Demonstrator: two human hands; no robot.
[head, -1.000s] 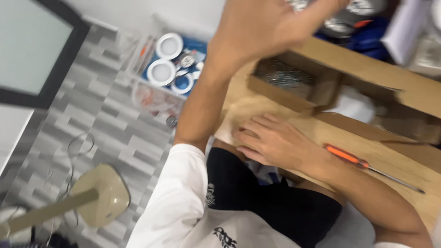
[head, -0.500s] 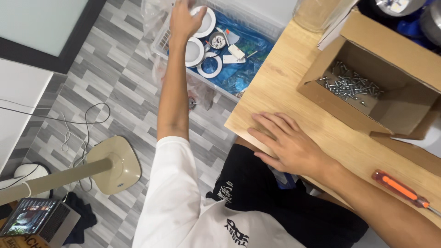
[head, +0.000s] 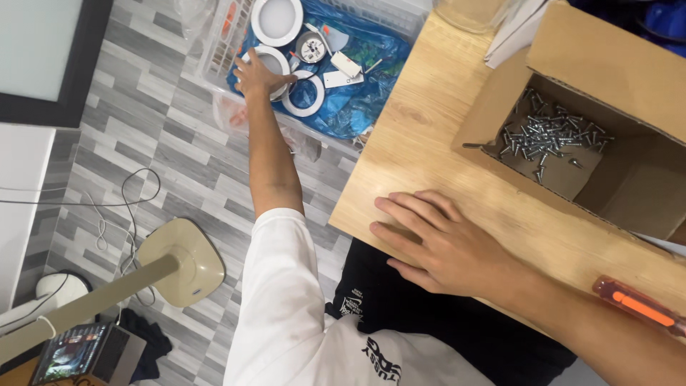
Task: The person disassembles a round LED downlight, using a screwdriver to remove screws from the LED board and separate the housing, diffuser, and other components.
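- Head view, far left: left hand (head: 259, 73) stretched down into a white plastic basket (head: 214, 50) on the tiled floor, fingers closed around the rim of a round white lamp ring (head: 266, 66); grip looks partial, from the edge only.
- Same basket: second ring (head: 303, 93) just beside the hand, third ring (head: 277, 20) farther off, small fittings loose on blue plastic sheet (head: 371, 64).
- Risk, judged: edge grip slipping, ring dropping back onto the fittings or snagging the blue sheet on lifting.
- Near centre: right hand (head: 439, 243) open, flat, palm down on the wooden table (head: 421, 143), holding nothing.
- Risk, judged: long sideways lean on one braced palm; shifted weight nudging the table.
- Right, on table: open cardboard box (head: 636, 78) with loose screws (head: 550, 139); jolt likely to scatter them.
- Near right: orange-handled screwdriver (head: 636, 304) close to the table edge, beside the right forearm; elbow sweep could roll it off.
- Near left, floor: fan base (head: 187, 259) and cable (head: 136, 193); snag hazard for feet.
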